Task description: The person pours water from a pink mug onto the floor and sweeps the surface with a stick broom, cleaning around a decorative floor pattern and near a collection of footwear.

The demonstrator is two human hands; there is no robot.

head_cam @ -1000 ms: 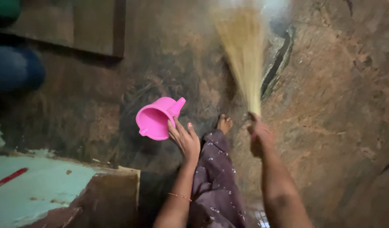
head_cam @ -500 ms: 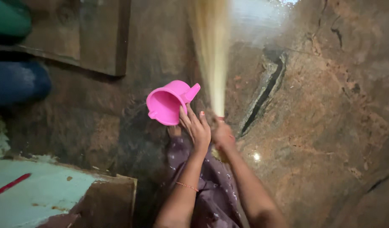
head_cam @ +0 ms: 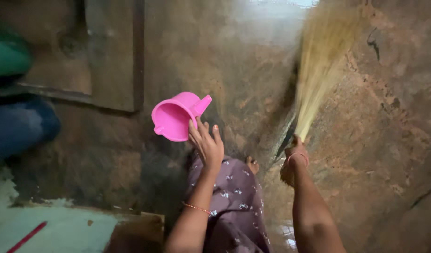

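Note:
My left hand [head_cam: 206,145] holds a pink plastic mug [head_cam: 174,116] by its handle, tipped on its side with the mouth facing me. My right hand [head_cam: 294,159] grips the bound end of a straw-coloured broom [head_cam: 318,70], whose bristles fan out up and to the right over the wet brown stone floor [head_cam: 388,117]. My bare foot [head_cam: 251,164] shows between the two arms, below a purple patterned garment [head_cam: 234,201].
A dark crack or drain slot [head_cam: 286,136] runs in the floor beside the broom. A wooden door frame [head_cam: 114,56] stands at upper left, with a green container [head_cam: 7,56] and a blue container [head_cam: 18,126] at the left edge. A pale painted ledge [head_cam: 61,229] lies lower left.
The broom has swept from the middle over to the right, and my right hand moved right and away from the left. The pink mug shifted slightly left and down.

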